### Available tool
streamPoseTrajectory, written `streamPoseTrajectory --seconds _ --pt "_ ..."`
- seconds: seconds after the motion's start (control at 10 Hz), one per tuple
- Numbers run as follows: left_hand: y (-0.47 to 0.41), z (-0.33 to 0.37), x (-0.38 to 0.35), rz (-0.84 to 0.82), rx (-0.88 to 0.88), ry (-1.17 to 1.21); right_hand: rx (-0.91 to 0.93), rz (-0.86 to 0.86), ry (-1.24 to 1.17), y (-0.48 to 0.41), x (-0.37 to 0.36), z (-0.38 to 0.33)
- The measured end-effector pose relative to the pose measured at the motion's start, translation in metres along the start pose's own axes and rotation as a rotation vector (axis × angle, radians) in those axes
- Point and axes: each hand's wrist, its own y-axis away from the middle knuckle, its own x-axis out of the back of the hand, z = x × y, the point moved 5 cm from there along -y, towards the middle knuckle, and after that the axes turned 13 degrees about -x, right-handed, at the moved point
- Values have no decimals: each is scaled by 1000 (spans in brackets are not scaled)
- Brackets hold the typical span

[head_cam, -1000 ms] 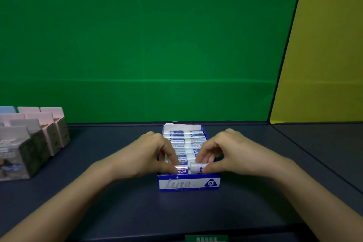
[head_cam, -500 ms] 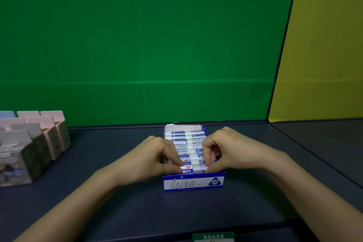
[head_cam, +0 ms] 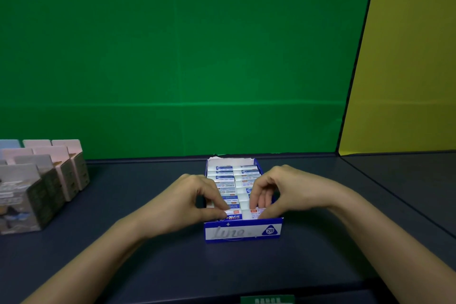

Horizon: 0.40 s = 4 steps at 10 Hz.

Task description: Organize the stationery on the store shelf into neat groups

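Note:
A blue and white display box (head_cam: pixel 243 231) marked 2B stands on the dark shelf in the middle. It holds two rows of white erasers (head_cam: pixel 232 171) with blue labels. My left hand (head_cam: pixel 190 201) is at the box's left front, its thumb and fingertips pinching the front eraser (head_cam: pixel 233 215) of the left row. My right hand (head_cam: pixel 283 191) is at the right front, fingers curled down into the box, pinching the front eraser (head_cam: pixel 255 211) of the right row. Both hands hide the box's side walls.
A cluster of pink and grey cartons (head_cam: pixel 37 185) stands at the left of the shelf (head_cam: pixel 138 242). A green back wall and a yellow side panel (head_cam: pixel 407 69) bound the shelf. A green price tag (head_cam: pixel 267 300) sits on the front edge.
The view shifted slightly, so the box appears a bit further right. Both hands stay at the front of the box, fingers working the front erasers down into their rows.

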Motion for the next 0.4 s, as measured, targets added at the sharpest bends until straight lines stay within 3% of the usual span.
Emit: streamPoseTrajectory --seconds 0.1,0.2,0.4 --pt "6 -3 1 35 0 -79 31 94 -29 3 0 7" --pt "18 -4 4 174 6 -90 38 365 -163 14 5 24" --pt "57 2 6 326 47 -139 -6 412 -304 45 -13 48"
